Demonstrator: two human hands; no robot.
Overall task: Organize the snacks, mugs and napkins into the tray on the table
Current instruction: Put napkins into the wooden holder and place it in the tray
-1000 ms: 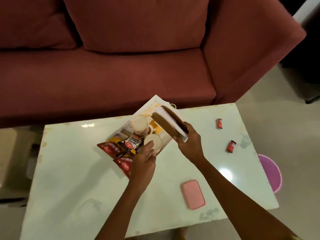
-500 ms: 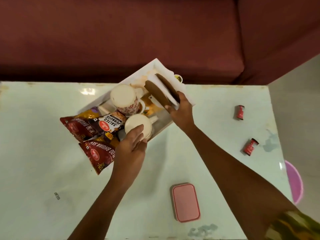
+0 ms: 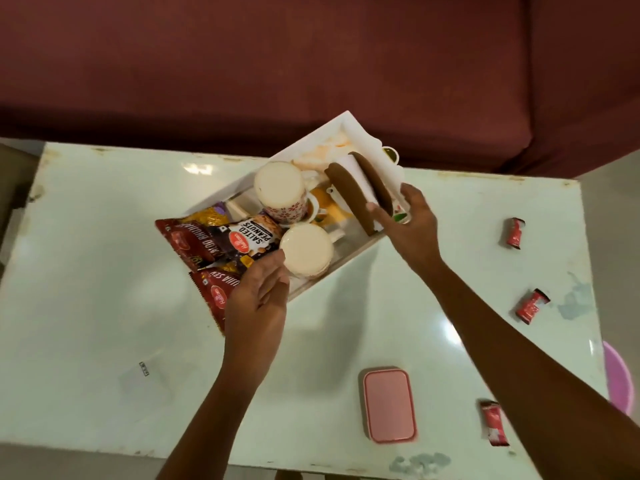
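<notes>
A white tray [image 3: 313,142] sits at the table's far edge. It holds two upturned white mugs: one with a red flower pattern [image 3: 281,189] and a plainer one [image 3: 306,250] nearer me. Snack packets lie at the tray's left end: a salted peanuts pack [image 3: 252,237] and red packs [image 3: 188,242]. My right hand [image 3: 408,223] grips a brown napkin holder with white napkins [image 3: 363,183], standing tilted in the tray's right end. My left hand [image 3: 258,299] hovers with fingers spread beside the nearer mug, over a red packet.
Three small red wrapped snacks [image 3: 514,233] [image 3: 530,305] [image 3: 495,427] lie along the table's right side. A pink lidded box [image 3: 389,403] sits near the front edge. A maroon sofa [image 3: 311,64] stands behind the table. A purple object [image 3: 620,375] is on the floor at right.
The camera has moved closer and lower over the table. My left hand has come off the nearer mug and opened. My right hand still holds the napkin holder in the tray.
</notes>
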